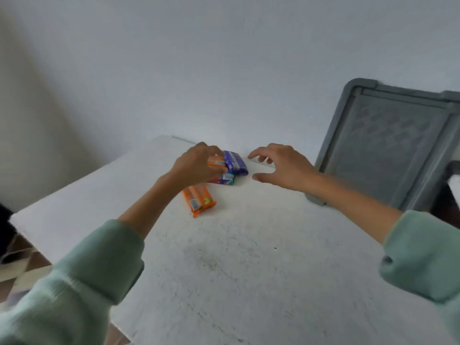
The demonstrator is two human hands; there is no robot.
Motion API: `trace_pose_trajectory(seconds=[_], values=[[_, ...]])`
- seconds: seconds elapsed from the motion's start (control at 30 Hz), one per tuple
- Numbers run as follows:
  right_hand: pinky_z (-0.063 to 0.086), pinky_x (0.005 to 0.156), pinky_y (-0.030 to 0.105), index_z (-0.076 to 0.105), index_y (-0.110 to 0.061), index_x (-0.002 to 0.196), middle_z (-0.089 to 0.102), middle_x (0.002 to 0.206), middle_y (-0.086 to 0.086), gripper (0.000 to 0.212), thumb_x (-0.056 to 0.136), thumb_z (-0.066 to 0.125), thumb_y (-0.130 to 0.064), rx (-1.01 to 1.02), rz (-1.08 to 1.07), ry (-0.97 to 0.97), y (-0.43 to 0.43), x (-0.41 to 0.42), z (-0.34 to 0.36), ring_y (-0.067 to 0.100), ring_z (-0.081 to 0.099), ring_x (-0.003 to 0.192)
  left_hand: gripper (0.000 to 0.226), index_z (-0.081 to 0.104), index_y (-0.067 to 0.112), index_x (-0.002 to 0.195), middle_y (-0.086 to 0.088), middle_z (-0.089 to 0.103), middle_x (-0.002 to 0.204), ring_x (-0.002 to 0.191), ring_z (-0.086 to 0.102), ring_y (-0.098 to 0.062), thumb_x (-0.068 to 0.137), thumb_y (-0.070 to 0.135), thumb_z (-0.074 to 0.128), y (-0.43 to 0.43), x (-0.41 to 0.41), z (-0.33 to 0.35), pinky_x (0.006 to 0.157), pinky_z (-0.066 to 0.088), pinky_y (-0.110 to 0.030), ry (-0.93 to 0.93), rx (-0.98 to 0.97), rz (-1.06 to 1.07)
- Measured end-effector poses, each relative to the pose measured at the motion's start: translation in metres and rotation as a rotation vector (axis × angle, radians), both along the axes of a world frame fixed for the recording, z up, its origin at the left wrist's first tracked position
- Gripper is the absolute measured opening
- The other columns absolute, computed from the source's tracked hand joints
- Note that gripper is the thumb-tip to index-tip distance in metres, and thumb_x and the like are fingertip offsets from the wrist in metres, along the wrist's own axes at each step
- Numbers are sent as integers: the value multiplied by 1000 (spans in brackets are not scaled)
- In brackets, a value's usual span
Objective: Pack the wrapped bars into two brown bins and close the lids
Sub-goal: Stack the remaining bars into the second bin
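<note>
Reaching forward over the white table [249,257] with both arms, in pale green sleeves [99,265] that end short of the wrists. Grips with the left hand [196,165] an orange wrapped bar [216,162], fingers curled over its top, at the far part of the tabletop. Holds that bar against the left side of a blue-purple bar [236,163], touching or nearly so; cannot tell which through the blur. Covers in part, with the same hand, a red and teal bar [225,180] lying at the front edge of the blue-purple one. Has a second orange bar [199,199] flat on the table just nearer than this cluster, beside the left wrist, label side up, apart from the hand. Hovers with the right hand [281,168] just right of the blue-purple bar, palm down, fingers spread wide and slightly bent, thumb pointing toward the bars, holding nothing and touching no bar. Shows at the right edge a grey plastic panel [388,150] with a raised rim and a patterned middle, standing tilted, its lower corner resting on the table behind the right forearm. Shows a plain pale wall [224,58] behind the table.
</note>
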State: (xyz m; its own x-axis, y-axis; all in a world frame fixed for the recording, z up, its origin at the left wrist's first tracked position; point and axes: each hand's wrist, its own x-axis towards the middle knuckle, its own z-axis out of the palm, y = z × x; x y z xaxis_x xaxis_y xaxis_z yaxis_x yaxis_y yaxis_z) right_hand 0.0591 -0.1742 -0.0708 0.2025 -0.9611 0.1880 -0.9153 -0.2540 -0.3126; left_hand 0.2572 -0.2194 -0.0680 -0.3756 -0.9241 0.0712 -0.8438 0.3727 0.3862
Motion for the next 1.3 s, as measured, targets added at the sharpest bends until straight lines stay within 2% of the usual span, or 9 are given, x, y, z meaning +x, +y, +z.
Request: trace_pose_trajectory(seconds=[0.2, 0.37, 0.57, 0.73, 0.83, 0.93, 1.1, 1.2, 1.3], values=[[40, 78, 28, 51, -24, 131, 53, 121, 10, 51, 83, 66, -33, 102, -1, 39, -100, 56, -52, 24, 50, 112, 72, 28, 14, 141, -17, 28, 140, 132, 26, -33, 85, 46, 58, -72, 22, -67, 105, 30, -43, 17, 288, 224], [41, 100, 38, 46, -25, 135, 47, 132, 10, 59, 81, 67, -37, 160, 6, 78, -146, 74, -95, 27, 38, 128, 106, -2, 3, 147, -19, -5, 154, 143, -4, -37, 79, 60, 56, -86, 13, -115, 116, 7, -48, -30, 391, 307], [22, 111, 43, 18, -26, 148, 21, 155, 6, 66, 92, 36, -56, 113, 49, 497, -157, 72, -122, 25, 19, 142, 104, -16, -4, 143, -21, -19, 152, 142, -17, -36, 85, 48, 54, -93, 22, -129, 116, -4, -45, -152, 380, 178], [26, 109, 41, 34, -23, 143, 39, 146, 5, 64, 89, 43, -57, 88, 69, 414, -148, 73, -120, 23, 32, 136, 108, -23, 15, 144, -15, -32, 150, 139, -26, -34, 82, 47, 60, -110, 59, -111, 115, -4, -48, -429, 480, -172], [34, 101, 39, 47, -23, 131, 51, 133, 5, 56, 85, 52, -56, 82, 58, 393, -150, 76, -112, 23, 42, 125, 109, -18, 35, 144, -13, -29, 151, 140, -23, -35, 78, 43, 68, -121, 77, -101, 113, -1, -56, -602, 477, -235], [32, 103, 41, 44, -21, 131, 45, 135, 9, 59, 84, 53, -56, 79, 71, 454, -158, 84, -109, 25, 37, 127, 99, -9, 44, 143, -9, -20, 155, 143, -13, -36, 82, 27, 67, -122, 82, -97, 112, 12, -58, -586, 476, -222], [19, 114, 46, 11, -31, 149, 7, 156, 16, 65, 95, 44, -44, 305, 121, 476, -164, 91, -115, 33, 10, 143, 88, 12, 42, 145, -10, 19, 146, 134, 20, -30, 78, 36, 70, -113, 86, -106, 106, 30, -45, -392, 377, -182], [24, 114, 44, 8, -37, 148, 5, 156, 17, 63, 97, 44, -35, 336, 149, 501, -166, 88, -112, 36, 16, 141, 81, 26, 37, 143, -8, 40, 132, 119, 38, -24, 77, 33, 71, -111, 92, -107, 97, 36, -31, -312, 271, -174], [30, 109, 40, 4, -40, 147, 14, 152, 20, 63, 98, 42, -32, 367, 140, 501, -162, 89, -111, 36, 29, 134, 74, 35, 33, 141, -7, 48, 127, 113, 43, -21, 77, 31, 72, -105, 96, -106, 88, 36, -27, -247, 222, -161]])
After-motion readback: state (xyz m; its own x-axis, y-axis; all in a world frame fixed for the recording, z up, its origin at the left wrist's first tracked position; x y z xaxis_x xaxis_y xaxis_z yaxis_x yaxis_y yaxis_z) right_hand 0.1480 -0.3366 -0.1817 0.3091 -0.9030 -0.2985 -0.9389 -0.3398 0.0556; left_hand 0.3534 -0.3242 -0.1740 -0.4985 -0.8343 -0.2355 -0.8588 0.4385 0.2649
